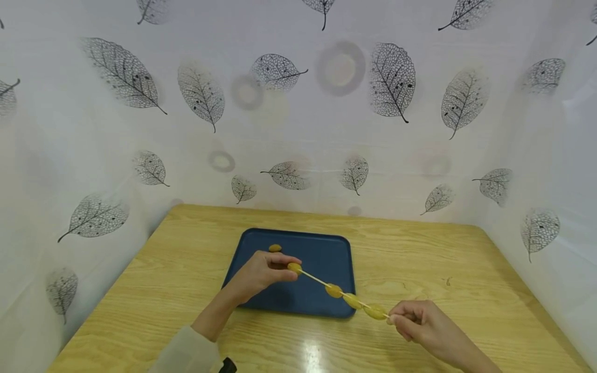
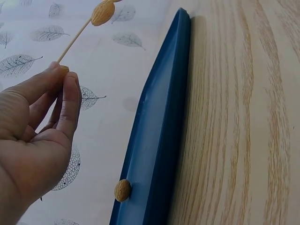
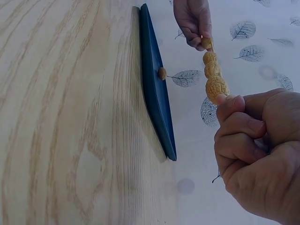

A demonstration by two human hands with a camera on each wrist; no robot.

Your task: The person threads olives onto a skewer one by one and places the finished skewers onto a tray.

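Observation:
A thin wooden skewer (image 1: 313, 277) slants over the tray's front right part, carrying several wrinkled yellow dried fruits (image 1: 353, 301). My right hand (image 1: 426, 329) pinches its lower right end, right beside the largest fruit (image 3: 217, 90). At the upper left end my left hand (image 1: 261, 272) holds another dried fruit (image 1: 295, 267) between thumb and fingers. The skewer's tip meets that fruit; how deep it goes in is hidden by the fingers. A bare length of stick separates it from the other fruits. One loose brown dried fruit (image 2: 123, 190) lies on the blue tray (image 1: 298, 305).
The tray rests on a light wood-grain table (image 1: 154, 316). White curtain (image 1: 298, 134) printed with grey leaves stands behind the table and along both sides. A small dark mark (image 1: 448, 281) shows on the tabletop at the right.

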